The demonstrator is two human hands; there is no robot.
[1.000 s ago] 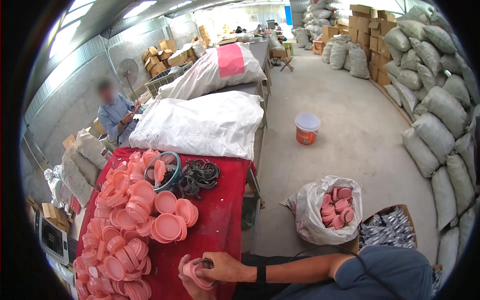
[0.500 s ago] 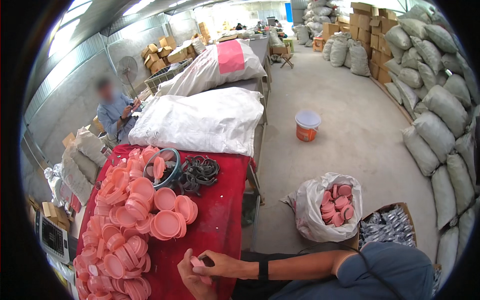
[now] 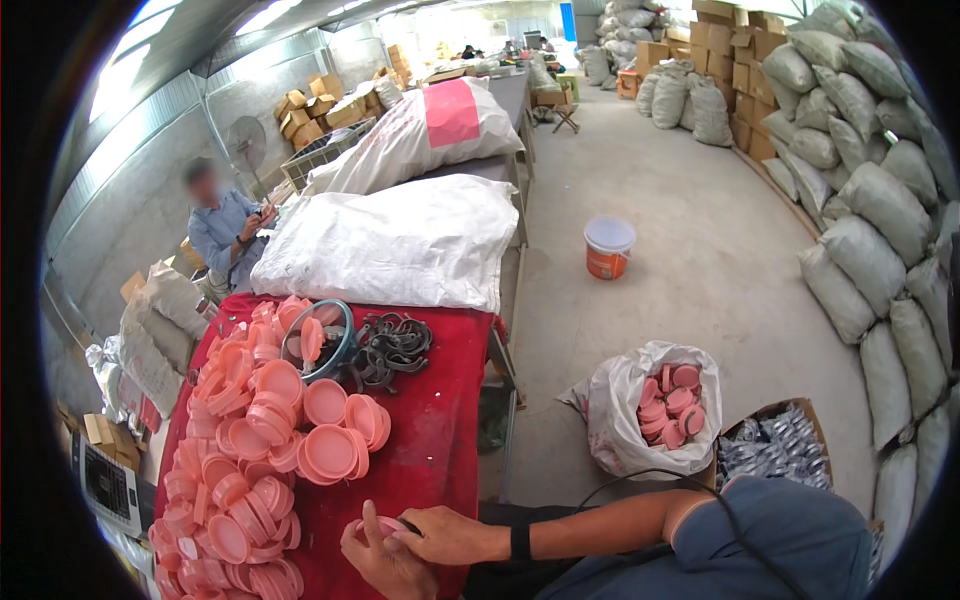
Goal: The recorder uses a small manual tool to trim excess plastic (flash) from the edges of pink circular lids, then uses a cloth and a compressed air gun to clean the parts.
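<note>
Close together at the table's near edge, both my hands are at work on one pink round plastic lid [image 3: 372,527]. My left hand [image 3: 392,568] grips it from below and the side, the index finger raised. My right hand [image 3: 450,537] is closed over its right side, with a small dark piece [image 3: 409,526] showing at the fingers; its shape is mostly hidden. To the left lies a big heap of pink round lids [image 3: 230,480]. Beyond them, a blue-rimmed round basket [image 3: 347,345] stands tilted beside a pile of dark curved plastic clips [image 3: 392,345].
A red cloth [image 3: 440,430] covers the table, with a stuffed white sack [image 3: 390,240] across its far end. On the floor to the right stand a white bag [image 3: 610,420] of pink lids, a box [image 3: 775,450] of grey parts and an orange bucket [image 3: 606,262]. A person [image 3: 225,235] is at far left.
My hands have shifted slightly left, and my right fingers now lie flatter over the lid. The whole view has moved a little. The lid stays in my hands.
</note>
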